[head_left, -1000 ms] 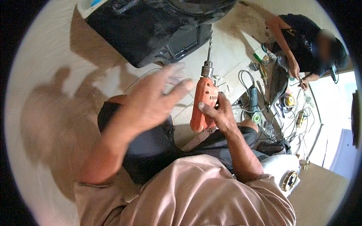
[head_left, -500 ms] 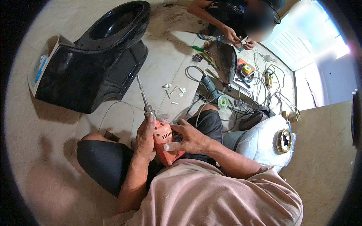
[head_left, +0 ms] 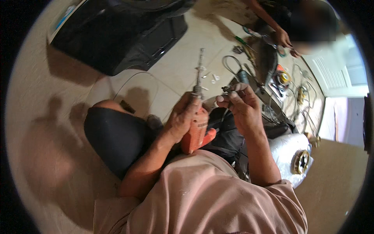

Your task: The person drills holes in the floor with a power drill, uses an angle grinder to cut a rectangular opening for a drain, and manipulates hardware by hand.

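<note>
My left hand [head_left: 182, 121] is wrapped round the front of an orange electric drill [head_left: 196, 130], just behind its chuck [head_left: 197, 91]. A long drill bit [head_left: 200, 66] stands in the chuck, pointing away from me. To the right of the drill, my right hand [head_left: 246, 111] is raised with its fingers pinched on a chuck key [head_left: 226, 89], whose toothed metal end sticks out toward the chuck without touching it. Most of the key is hidden by my fingers.
A glossy black toilet [head_left: 120, 39] lies on the tiles at the far left. Small white plugs [head_left: 214, 79] and screws lie beyond the drill. Hand tools, an angle grinder [head_left: 242, 76] and tangled cables [head_left: 307, 93] spread at the right. A co-worker's hand [head_left: 283, 38] is at the far right.
My right hand has come off the drill body and now holds up the chuck key. The drill appears farther right and more upright. My view has shifted left and nearer.
</note>
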Motion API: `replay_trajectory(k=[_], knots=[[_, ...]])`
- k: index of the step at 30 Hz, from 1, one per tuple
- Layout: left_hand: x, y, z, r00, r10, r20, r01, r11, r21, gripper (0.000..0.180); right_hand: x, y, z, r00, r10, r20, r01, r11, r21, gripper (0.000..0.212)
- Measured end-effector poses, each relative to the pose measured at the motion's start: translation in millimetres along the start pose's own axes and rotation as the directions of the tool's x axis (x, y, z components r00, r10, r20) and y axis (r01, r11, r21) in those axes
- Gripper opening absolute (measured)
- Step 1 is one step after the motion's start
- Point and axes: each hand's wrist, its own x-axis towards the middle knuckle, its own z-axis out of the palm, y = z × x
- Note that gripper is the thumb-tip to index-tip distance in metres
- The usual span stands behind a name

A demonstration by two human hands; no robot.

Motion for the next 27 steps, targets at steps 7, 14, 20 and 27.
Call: replay_trajectory(k=[7,14,20,27], knots=[[-2,13,-1,0.993,-0.031,0.113,0.047,0.989,-0.140,0.045,-1,17,26,0.992,-0.082,0.096,0.110,0.932,-0.344,0.013],[3,3,0,0.992,-0.070,0.110,0.096,0.960,-0.262,0.048,7,26,22,0.951,-0.242,0.195,0.311,0.742,-0.594,0.011],[2,-7,-2,0.983,-0.079,0.167,0.132,0.932,-0.338,0.051,18,25,11,0.824,-0.356,0.441,0.567,0.525,-0.635,0.016],[3,-8,0,0.986,-0.133,0.105,0.163,0.909,-0.384,0.051,36,13,12,0.537,-0.327,0.778,0.844,0.193,-0.501,0.027]])
